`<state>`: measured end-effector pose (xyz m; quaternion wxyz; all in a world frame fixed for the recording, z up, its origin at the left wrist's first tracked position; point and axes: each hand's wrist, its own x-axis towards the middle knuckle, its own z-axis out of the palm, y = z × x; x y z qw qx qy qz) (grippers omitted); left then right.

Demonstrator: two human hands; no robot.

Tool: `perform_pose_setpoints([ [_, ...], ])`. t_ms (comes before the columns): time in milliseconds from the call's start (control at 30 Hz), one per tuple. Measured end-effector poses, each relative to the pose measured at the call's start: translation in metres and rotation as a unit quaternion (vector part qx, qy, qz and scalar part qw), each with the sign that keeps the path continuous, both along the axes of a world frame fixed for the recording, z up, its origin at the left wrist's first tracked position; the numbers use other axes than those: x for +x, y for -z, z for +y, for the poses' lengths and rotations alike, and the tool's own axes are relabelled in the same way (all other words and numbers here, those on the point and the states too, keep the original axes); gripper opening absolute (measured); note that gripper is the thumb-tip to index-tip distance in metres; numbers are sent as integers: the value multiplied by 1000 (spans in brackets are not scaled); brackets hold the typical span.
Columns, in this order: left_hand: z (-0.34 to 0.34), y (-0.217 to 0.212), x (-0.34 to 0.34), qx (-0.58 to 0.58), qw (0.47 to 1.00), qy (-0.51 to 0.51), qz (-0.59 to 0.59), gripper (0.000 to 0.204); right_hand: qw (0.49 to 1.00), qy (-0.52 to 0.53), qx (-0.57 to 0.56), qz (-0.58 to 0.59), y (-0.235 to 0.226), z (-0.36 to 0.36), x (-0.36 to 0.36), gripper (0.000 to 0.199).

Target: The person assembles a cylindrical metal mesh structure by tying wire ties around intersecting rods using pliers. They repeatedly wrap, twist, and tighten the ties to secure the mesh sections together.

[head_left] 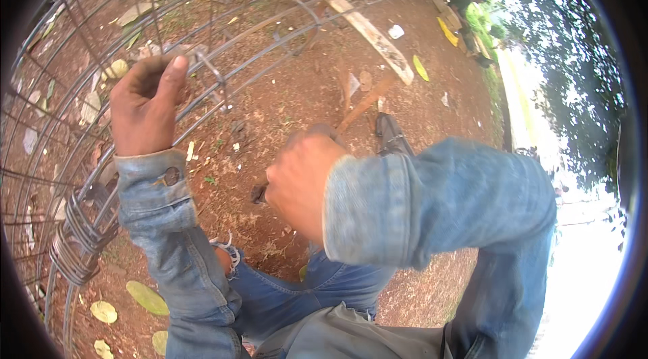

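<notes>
Right, I'm watching the left hand (pixel 145 106) up on the rebar cage (pixel 81 75) — fingers curled shut around one of the thin steel bars, thumb up, bracing the frame where a short bent piece of tie wire (pixel 214 75) sticks out just beside it. The right hand (pixel 300 187) sits lower and nearer the body, closed in a fist around what looks like a small dark tool (pixel 258 193); only its tip shows below the knuckles, so I can't tell what kind it is. Both wrists are in denim sleeves, and the cage curves away to the left over red soil (pixel 283 95) scattered with dry leaves. A coil of binding wire (pixel 74 244) hangs on the cage low at the left, well apart from both hands. My read — this is the tying stage, one hand steadying a joint while the other brings the tool up. The next move, I'd judge, calls for carrying that tip to the wire end by the left hand and keeping the bar held firm.
</notes>
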<state>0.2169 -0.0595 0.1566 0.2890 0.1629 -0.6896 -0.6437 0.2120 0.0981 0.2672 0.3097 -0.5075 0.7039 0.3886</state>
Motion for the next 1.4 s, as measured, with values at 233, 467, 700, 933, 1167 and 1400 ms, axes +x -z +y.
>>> perform_pose_setpoints([
  [233,4,15,-17,-56,998,-4,-7,27,998,32,-15,59,15,46,-48,13],
  [467,-26,70,-30,-41,994,98,-10,25,990,74,-61,104,16,76,-76,14],
  [700,-13,73,-31,-100,980,137,-104,31,970,110,-70,203,-35,84,-90,28],
  [933,-4,65,-34,-174,972,116,-109,32,904,-2,-246,351,-43,110,-101,22],
  [1167,10,39,-27,-227,961,90,-131,33,880,-24,-324,345,-42,104,-100,25],
  [1400,23,7,-20,-275,906,87,-309,44,867,22,-367,336,-36,103,-81,46],
])
